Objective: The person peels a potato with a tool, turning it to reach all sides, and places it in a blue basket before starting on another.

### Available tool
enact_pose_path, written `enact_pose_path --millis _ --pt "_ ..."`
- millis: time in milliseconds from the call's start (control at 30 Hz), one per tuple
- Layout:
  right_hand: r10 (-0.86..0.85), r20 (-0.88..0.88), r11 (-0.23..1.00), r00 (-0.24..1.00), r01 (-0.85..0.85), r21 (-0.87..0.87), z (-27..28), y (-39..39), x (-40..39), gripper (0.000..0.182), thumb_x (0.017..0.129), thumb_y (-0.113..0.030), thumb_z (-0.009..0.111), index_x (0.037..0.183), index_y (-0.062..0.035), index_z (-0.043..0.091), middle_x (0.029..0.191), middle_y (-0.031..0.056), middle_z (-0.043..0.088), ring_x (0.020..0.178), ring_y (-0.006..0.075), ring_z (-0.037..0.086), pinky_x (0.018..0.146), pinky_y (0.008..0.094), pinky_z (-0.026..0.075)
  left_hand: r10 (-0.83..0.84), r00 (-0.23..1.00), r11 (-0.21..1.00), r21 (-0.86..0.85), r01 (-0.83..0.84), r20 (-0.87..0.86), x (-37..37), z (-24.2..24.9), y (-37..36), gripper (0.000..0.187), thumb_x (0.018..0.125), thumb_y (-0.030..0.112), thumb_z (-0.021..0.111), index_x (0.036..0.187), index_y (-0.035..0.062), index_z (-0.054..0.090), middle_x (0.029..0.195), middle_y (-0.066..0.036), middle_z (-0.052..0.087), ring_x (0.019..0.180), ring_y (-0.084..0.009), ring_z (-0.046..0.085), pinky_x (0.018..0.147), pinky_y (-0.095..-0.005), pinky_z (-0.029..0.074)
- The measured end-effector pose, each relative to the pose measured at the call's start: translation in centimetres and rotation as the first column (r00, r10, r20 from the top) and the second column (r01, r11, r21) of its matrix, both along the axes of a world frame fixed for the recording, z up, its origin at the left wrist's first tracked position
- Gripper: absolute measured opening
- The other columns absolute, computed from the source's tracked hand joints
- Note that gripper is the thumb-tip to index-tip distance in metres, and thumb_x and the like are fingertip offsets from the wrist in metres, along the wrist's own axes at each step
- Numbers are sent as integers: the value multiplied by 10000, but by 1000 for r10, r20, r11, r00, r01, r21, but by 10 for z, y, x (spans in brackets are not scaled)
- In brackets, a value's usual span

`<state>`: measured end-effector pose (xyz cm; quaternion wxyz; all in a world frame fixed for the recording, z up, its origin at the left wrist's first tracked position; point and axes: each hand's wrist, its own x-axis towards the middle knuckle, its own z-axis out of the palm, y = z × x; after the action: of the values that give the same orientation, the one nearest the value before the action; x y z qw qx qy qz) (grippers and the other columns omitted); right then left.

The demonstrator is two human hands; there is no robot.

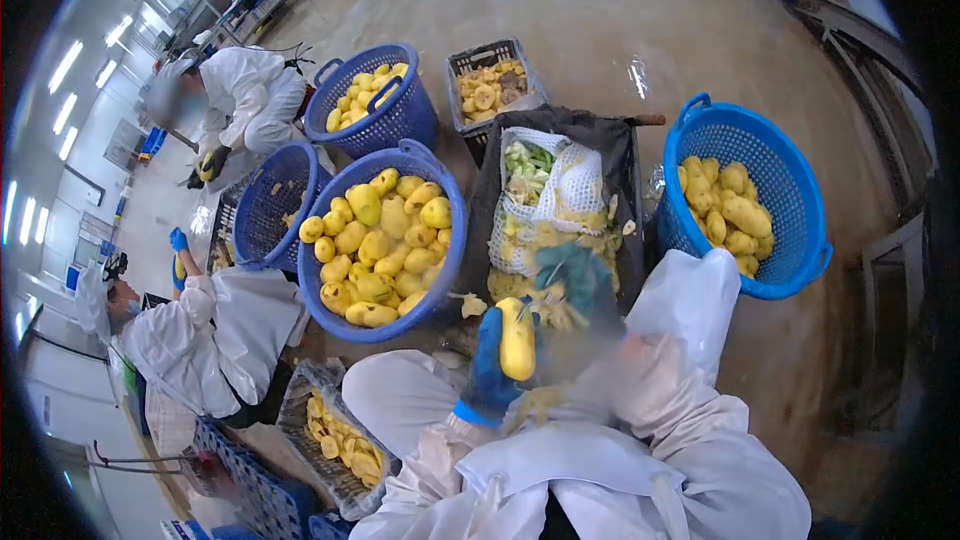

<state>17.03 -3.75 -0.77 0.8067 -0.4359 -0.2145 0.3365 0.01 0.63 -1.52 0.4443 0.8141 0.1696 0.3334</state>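
Note:
My left hand, in a blue glove, is closed around a yellow oblong fruit that looks like a mango, held upright above my lap. My right hand, in a dark green glove, is smeared by motion just up and right of the fruit. Whether it holds a tool cannot be made out. Under that hand stands a black-lined crate with white foam netting, pale scraps and green pieces in it. Left of it, a purple-blue basket is heaped with yellow fruits.
At the right stands a blue basket of yellow fruits. Farther back are another filled basket and a crate of scraps. A crate of yellow slices sits lower left. Two co-workers in white are at the left.

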Motion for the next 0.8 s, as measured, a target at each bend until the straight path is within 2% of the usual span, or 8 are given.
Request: enact_pose_path --millis 100,167,233,467,533,600,667,800 --pt "187 -26 982 982 -187 18 15 -1 -17 280 953 -274 513 988 -13 610 876 100 653 728 177 627 691 330 518 -58 997 987 -150 50 -51 -3 -17 1 776 735 51 756 1361 -31 304 1194 -173 517 1027 -287 577 898 -361 478" --pt "-73 442 989 894 122 -82 -26 5 28 308 956 -287 505 1017 -3 609 908 105 659 729 184 630 696 329 518 11 999 997 76 -8 -41 -3 -10 1 740 762 55 739 1360 -34 313 1206 -169 515 1031 -282 579 893 -370 481" --pt "-111 -12 988 994 109 -111 -12 5 38 331 961 -289 489 1057 5 606 934 111 667 741 182 628 711 329 514 32 999 984 174 -29 -16 3 10 2 700 784 58 724 1354 -37 329 1209 -168 517 1034 -278 581 889 -377 483" --pt "-105 369 984 923 151 -98 -28 6 20 375 981 -326 432 977 -9 633 873 103 668 770 166 637 736 321 508 38 999 999 27 -38 6 -2 -18 -3 616 796 61 715 1313 -47 399 1204 -172 528 1058 -281 568 917 -388 467" --pt "-151 501 974 852 216 -74 -6 3 32 366 995 -293 402 968 -9 631 864 92 664 773 173 638 737 316 508 -27 998 839 -542 54 59 -2 -26 4 713 757 28 734 1340 -67 337 1209 -176 522 1078 -276 555 932 -378 457" --pt "-16 139 997 990 27 -76 10 -2 6 350 1000 -259 388 959 -9 630 847 88 660 765 175 636 733 314 509 19 1000 986 -163 -20 -10 6 11 -2 723 747 34 743 1332 -76 331 1192 -172 526 1061 -261 561 917 -365 464" --pt "42 302 999 952 -39 -17 8 0 -3 378 1006 -287 369 957 -24 636 823 81 655 754 178 632 723 314 510 74 997 996 43 -75 18 7 10 -3 721 743 48 749 1316 -83 332 1164 -164 532 1025 -244 574 888 -350 479" --pt "63 17 995 998 -61 -84 8 5 4 376 1003 -291 372 956 -40 648 846 83 651 755 183 627 727 318 508 39 998 877 -481 -11 48 10 19 -5 779 735 55 753 1360 -39 298 1120 -145 535 948 -228 589 847 -336 498"
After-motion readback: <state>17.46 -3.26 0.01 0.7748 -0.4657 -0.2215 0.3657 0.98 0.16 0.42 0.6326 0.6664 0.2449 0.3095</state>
